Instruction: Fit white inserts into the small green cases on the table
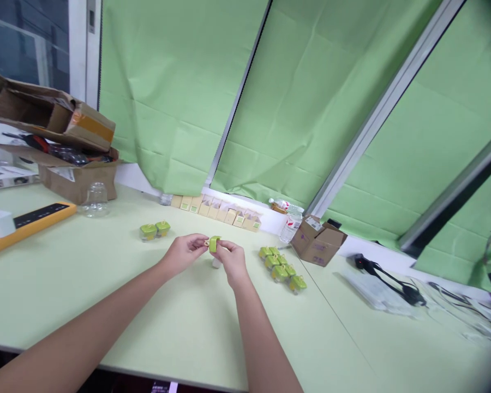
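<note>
My right hand (231,259) pinches a small green lid (213,244) above the middle of the table, tilted so that its top faces me. From the other side my left hand (186,251) closes its fingertips on a small yellow loop (207,243) at the lid's edge. Just below the right fingers shows a small white piece (216,263); whether it is held or lies on the table I cannot tell. Several small tubs with green lids and yellow loops (279,273) stand in a group to the right. Two similar tubs (148,231) sit to the left.
A row of small cardboard boxes (229,215) lines the back edge. Beside it are plastic bottles (288,226) and an open carton (317,243). On the left are a clear jar (95,201), a yellow-black power strip (41,218) and stacked cartons (77,180). Cables (393,281) lie right.
</note>
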Action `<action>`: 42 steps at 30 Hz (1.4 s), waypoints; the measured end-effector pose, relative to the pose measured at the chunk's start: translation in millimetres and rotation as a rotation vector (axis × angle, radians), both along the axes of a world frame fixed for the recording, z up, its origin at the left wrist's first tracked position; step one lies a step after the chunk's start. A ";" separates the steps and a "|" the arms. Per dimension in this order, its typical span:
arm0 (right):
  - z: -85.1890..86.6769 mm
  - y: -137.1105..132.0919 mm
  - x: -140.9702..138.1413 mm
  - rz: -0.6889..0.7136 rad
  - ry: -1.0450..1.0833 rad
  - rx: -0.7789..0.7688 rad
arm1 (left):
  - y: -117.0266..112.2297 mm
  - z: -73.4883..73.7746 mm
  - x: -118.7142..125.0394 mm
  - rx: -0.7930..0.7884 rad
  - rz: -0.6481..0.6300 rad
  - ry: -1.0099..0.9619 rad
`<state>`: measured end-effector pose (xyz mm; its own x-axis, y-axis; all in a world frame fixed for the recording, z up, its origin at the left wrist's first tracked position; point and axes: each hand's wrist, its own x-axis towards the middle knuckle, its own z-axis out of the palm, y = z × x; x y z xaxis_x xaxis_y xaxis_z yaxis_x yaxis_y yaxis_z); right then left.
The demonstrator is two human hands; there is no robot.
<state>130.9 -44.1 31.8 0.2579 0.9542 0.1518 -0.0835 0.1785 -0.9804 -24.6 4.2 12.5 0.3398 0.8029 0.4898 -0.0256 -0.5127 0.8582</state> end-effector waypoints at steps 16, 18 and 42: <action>2.7 -3.9 0.1 0.008 -0.039 -0.067 | -7.2 4.9 -4.3 0.165 0.073 0.136; 2.2 -4.1 -0.9 0.021 -0.034 -0.061 | -6.6 3.8 -4.3 0.143 0.076 0.135; -1.9 -1.3 -1.0 -0.277 -0.400 0.215 | -2.1 -1.3 -2.4 0.251 0.172 0.241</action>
